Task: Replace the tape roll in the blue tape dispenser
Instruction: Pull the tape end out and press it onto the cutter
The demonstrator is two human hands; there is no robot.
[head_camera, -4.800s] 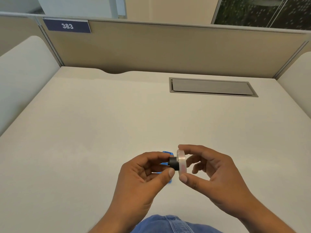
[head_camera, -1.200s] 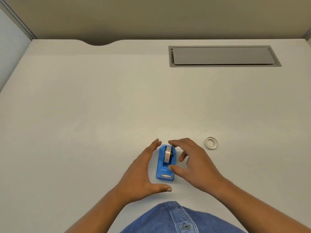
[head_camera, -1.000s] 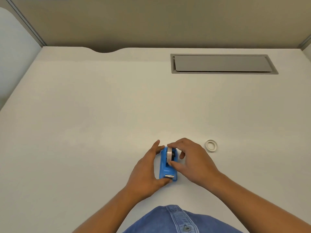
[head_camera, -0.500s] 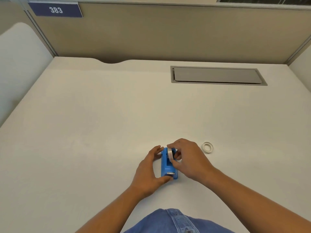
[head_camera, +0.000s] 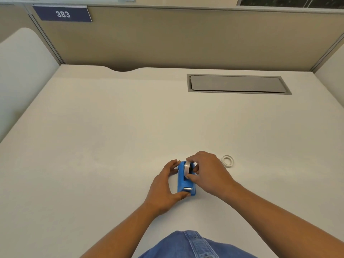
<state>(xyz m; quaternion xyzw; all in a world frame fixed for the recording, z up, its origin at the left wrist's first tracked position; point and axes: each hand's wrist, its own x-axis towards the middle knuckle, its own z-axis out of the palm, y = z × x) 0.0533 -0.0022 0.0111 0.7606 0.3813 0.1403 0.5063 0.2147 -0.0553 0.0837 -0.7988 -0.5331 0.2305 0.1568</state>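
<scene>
The blue tape dispenser [head_camera: 184,183] lies on the white desk [head_camera: 111,146], its metal cutter toward me. A clear tape roll [head_camera: 186,168] on a black hub sits upright in its cradle. My left hand [head_camera: 163,189] cups the dispenser's left side, fingers at the far end and thumb at the near end. My right hand [head_camera: 208,171] pinches the tape roll between thumb and fingers from the right. A nearly bare white tape core [head_camera: 227,161] lies flat on the desk just right of my right hand.
A grey cable hatch [head_camera: 238,83] is set into the desk at the back right. Beige partition walls close the back and sides, with a "383" sign [head_camera: 63,14] at the top left. My denim shirt [head_camera: 188,244] shows at the bottom edge.
Both hands have closed in on the dispenser: the left now holds its side, the right pinches the roll in the cradle. The camera has tilted up.
</scene>
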